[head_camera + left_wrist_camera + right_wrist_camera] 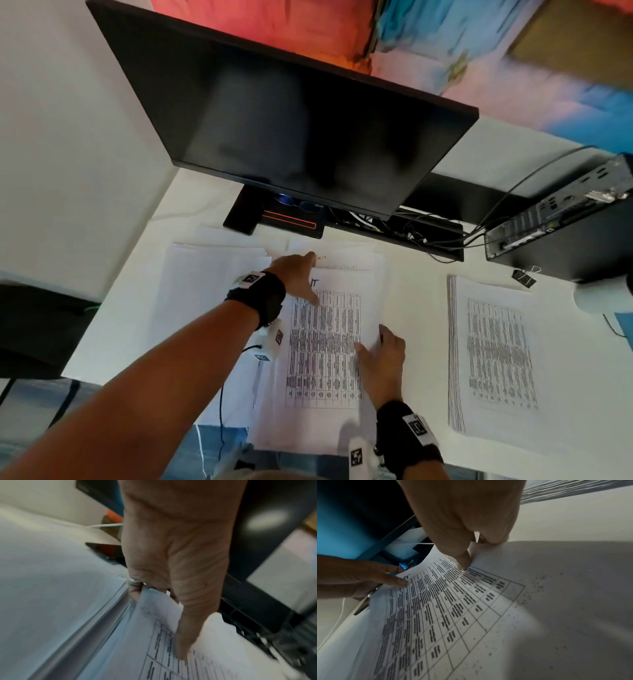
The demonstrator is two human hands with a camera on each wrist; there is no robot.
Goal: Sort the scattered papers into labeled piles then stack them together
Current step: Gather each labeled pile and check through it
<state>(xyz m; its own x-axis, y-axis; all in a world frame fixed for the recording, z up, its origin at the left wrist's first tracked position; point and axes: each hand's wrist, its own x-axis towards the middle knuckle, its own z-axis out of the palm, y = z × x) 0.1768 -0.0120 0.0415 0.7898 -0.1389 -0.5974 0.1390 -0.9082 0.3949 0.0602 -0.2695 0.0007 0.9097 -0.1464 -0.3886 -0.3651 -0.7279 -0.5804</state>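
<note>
A printed table sheet (325, 346) lies slightly lifted on the white desk (418, 308), on top of other papers. My left hand (303, 277) grips its top left corner, thumb on top (164, 596). My right hand (378, 349) pinches its right edge (476, 551). The sheet (453, 608) curves up between both hands, and the left hand (385, 577) shows at its far corner. A thick pile of printed tables (496, 359) sits to the right. A pile of blank-faced sheets (209, 281) lies to the left. More papers (346, 262) lie behind.
A black monitor (291, 137) hangs over the back of the desk on its stand (270, 216), with glasses (301, 205) under it. Cables (431, 236) run to a black computer case (565, 226) at the right. A binder clip (524, 278) lies near it.
</note>
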